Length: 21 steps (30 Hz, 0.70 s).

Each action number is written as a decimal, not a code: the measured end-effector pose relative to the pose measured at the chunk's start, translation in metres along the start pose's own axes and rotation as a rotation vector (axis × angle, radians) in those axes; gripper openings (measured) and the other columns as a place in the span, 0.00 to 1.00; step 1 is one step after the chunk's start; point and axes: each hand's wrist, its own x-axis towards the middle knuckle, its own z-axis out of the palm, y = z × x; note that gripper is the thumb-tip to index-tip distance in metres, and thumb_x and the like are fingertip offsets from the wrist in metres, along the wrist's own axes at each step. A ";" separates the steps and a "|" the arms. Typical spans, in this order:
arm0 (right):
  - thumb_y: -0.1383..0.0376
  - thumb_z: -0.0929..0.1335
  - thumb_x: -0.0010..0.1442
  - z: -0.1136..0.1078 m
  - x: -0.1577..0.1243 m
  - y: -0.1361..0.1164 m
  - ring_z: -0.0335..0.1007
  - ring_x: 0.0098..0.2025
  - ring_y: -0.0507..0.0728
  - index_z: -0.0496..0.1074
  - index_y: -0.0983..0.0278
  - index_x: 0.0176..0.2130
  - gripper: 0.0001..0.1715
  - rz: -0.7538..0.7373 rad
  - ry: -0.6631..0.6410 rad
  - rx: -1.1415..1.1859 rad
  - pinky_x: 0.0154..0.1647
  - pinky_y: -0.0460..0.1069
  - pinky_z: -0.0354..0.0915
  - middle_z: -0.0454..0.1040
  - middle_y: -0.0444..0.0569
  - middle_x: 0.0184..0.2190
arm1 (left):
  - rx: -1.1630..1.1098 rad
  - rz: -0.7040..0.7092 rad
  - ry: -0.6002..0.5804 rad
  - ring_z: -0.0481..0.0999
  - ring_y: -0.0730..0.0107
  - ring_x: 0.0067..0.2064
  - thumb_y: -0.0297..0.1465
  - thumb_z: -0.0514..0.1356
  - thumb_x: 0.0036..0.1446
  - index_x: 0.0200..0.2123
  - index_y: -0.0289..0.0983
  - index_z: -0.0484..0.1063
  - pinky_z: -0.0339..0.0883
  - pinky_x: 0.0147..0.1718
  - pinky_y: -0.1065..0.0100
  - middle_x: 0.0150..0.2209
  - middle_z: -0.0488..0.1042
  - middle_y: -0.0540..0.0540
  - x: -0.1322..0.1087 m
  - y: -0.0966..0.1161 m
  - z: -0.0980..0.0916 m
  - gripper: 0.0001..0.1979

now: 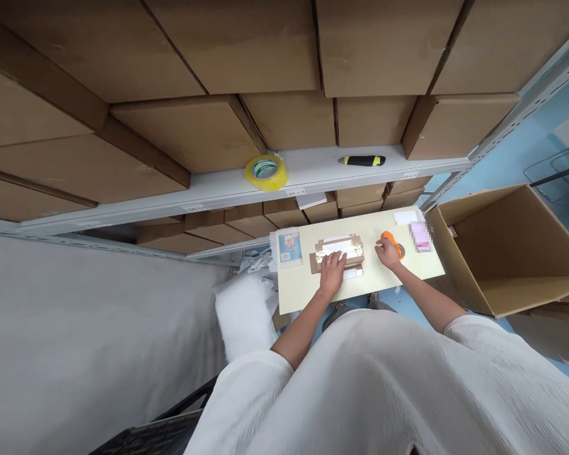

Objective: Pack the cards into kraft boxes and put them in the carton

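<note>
A small opened cardboard box (354,258), with white and shiny material showing in it, lies at the middle of the pale table (296,294). On its near side rests my left hand (332,273), fingers stretched out over the box. To the right, my right hand (387,253) is closed around an orange tape dispenser (389,237). The dispenser's roll shows just beside my fingers, over the tabletop. A blue-and-white flat packet (291,248) lies on the table's left end. At the right end are a blurred pink item (421,236) and a white slip (404,217).
Above the table, a metal shelf (313,163) carries stacked cardboard boxes (289,120), a yellow tape roll (277,179) and a black-and-yellow utility knife (364,160). A large open carton (477,297) stands at the right. White packing material (246,316) is piled left of the table.
</note>
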 end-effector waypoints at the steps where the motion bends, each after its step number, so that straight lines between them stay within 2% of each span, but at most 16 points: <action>1: 0.54 0.71 0.61 -0.010 -0.001 0.010 0.74 0.56 0.70 0.77 0.58 0.44 0.14 0.035 0.033 -0.064 0.63 0.66 0.67 0.79 0.58 0.50 | 0.005 -0.007 0.004 0.66 0.44 0.73 0.31 0.51 0.73 0.66 0.48 0.76 0.46 0.77 0.36 0.67 0.75 0.37 0.000 0.002 0.001 0.24; 5: 0.55 0.73 0.59 -0.036 -0.004 0.044 0.72 0.59 0.74 0.76 0.58 0.39 0.11 0.111 0.068 -0.272 0.63 0.67 0.64 0.78 0.61 0.50 | 0.000 -0.038 0.027 0.67 0.44 0.73 0.34 0.52 0.74 0.64 0.48 0.77 0.48 0.76 0.36 0.67 0.75 0.37 0.004 0.009 0.006 0.22; 11: 0.53 0.73 0.61 -0.030 0.004 0.067 0.70 0.58 0.75 0.75 0.59 0.38 0.12 0.053 -0.005 -0.401 0.60 0.68 0.63 0.76 0.63 0.50 | 0.010 -0.069 0.052 0.66 0.44 0.74 0.34 0.52 0.73 0.65 0.48 0.76 0.45 0.77 0.36 0.68 0.74 0.36 0.007 0.017 0.013 0.22; 16: 0.55 0.71 0.64 -0.025 0.011 0.067 0.70 0.56 0.72 0.77 0.57 0.43 0.10 0.020 -0.007 -0.421 0.56 0.66 0.65 0.76 0.59 0.43 | 0.100 -0.067 0.029 0.65 0.45 0.75 0.31 0.52 0.73 0.68 0.47 0.73 0.46 0.77 0.36 0.69 0.73 0.36 0.007 0.015 0.018 0.25; 21: 0.60 0.64 0.70 -0.039 0.008 0.048 0.73 0.55 0.70 0.78 0.63 0.50 0.16 0.139 -0.144 -0.645 0.54 0.62 0.65 0.78 0.61 0.47 | 0.295 -0.018 0.005 0.67 0.47 0.74 0.26 0.51 0.71 0.71 0.44 0.71 0.51 0.76 0.39 0.70 0.72 0.36 0.005 0.008 0.022 0.28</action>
